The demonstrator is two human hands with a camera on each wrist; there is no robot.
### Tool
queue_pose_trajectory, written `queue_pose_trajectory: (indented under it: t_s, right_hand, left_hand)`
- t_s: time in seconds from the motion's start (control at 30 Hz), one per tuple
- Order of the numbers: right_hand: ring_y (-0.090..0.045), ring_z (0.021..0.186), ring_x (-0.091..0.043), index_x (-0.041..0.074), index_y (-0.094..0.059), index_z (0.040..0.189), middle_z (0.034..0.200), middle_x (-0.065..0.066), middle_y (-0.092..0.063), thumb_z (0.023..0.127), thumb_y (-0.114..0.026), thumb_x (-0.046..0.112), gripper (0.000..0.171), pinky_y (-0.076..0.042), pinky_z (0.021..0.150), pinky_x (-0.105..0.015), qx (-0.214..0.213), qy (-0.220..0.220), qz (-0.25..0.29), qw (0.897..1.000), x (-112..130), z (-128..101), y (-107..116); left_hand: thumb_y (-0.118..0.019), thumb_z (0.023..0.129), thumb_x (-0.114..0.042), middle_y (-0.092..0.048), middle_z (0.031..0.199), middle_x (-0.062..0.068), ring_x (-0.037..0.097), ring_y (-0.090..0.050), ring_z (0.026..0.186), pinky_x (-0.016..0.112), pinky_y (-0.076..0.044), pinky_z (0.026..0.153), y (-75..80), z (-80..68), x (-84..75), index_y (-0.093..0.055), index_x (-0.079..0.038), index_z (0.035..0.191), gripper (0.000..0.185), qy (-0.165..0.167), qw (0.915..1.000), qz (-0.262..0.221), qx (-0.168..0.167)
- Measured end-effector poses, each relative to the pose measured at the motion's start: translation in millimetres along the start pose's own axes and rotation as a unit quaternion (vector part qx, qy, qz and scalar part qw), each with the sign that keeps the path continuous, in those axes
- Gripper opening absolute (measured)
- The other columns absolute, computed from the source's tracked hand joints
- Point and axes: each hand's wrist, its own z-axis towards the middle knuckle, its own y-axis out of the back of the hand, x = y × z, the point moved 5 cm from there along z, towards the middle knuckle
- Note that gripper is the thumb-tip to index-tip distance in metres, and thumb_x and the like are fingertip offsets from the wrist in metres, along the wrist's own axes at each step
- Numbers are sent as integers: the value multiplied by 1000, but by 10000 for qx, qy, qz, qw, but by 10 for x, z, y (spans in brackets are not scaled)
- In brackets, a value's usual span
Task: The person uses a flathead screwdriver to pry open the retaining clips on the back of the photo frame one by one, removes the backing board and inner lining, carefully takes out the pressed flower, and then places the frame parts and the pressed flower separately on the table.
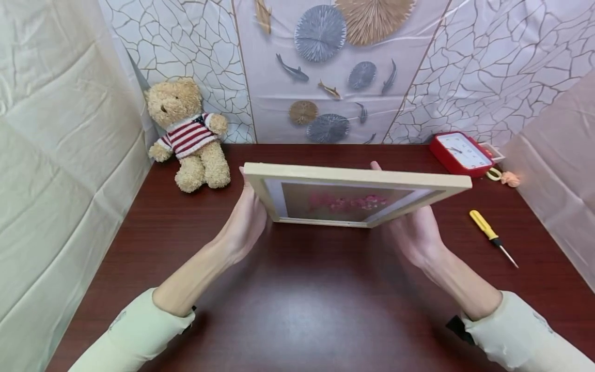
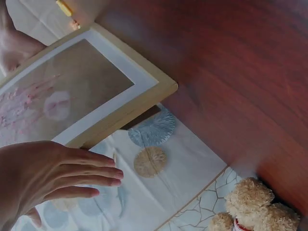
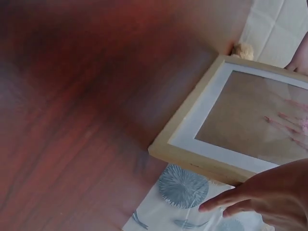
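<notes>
Dark red-brown wood makes up the table, whose near half runs bare in a wide band between 2 pale sleeves, the left sleeve and the right sleeve. Beyond them, the left hand and the right hand hold 1 framed picture between them, above the table's middle. Each hand lies along its own side of the frame, with fingers extended past the wood rather than wrapped round it; pressing from 2 opposite sides probably keeps the piece level and shares its weight. Pale wood thus sits directly between the palms, its top edge tipped towards the person and its lower edge farther down; whether that lower edge touches the table I cannot tell. Near the table's right edge lies a yellow-handled screwdriver, its tip pointing back towards the person, likely set aside there within reach. At the far right corner leans a red clock, with a small peach-coloured item just beside it. By the far left corner a teddy bear in a striped top sits against the patterned backdrop, which probably props it up.
</notes>
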Motion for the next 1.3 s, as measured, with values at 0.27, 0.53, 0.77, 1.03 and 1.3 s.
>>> queue_pose_trajectory:
  t_s: [0.27,0.53,0.77,1.03,1.3]
  right_hand:
    - [7,170,-5,30,-11,178,184,21,-7,120,-30,42,63,14,136,-39,18,-220,-1341,9907,-85,-106,-5]
    - [29,166,-14,27,12,176,182,11,23,118,-22,56,73,20,134,-38,-326,-864,-2322,9683,-213,-98,138]
    - [24,167,-21,12,16,174,182,-2,23,119,-14,49,72,15,136,-40,-517,-995,-3251,9390,-265,-13,238]
    - [19,168,-13,15,15,175,183,4,19,119,-19,53,76,10,136,-36,-817,-1262,-3127,9379,-395,41,325]
    - [16,169,-9,24,15,175,183,12,17,118,-23,58,77,10,136,-36,-778,-1416,-2985,9406,-511,125,451]
  left_hand:
    - [-21,100,-86,20,183,-16,20,23,169,54,14,135,54,-166,153,30,-36,169,100,535,9986,-10,18]
    - [-11,100,-84,16,184,-11,21,4,172,48,-2,139,108,-243,351,19,-28,174,99,1487,9888,-118,4]
    - [-10,97,-90,3,187,-5,30,-18,170,56,-17,137,190,-249,559,15,-37,175,98,1948,9808,79,36]
    - [-13,104,-82,12,186,-7,26,-9,171,56,-11,137,253,-218,820,16,-27,176,95,1764,9841,198,-59]
    - [-12,116,-64,11,186,-5,19,6,171,51,-1,138,305,-104,974,9,-19,177,79,1582,9819,1007,-277]
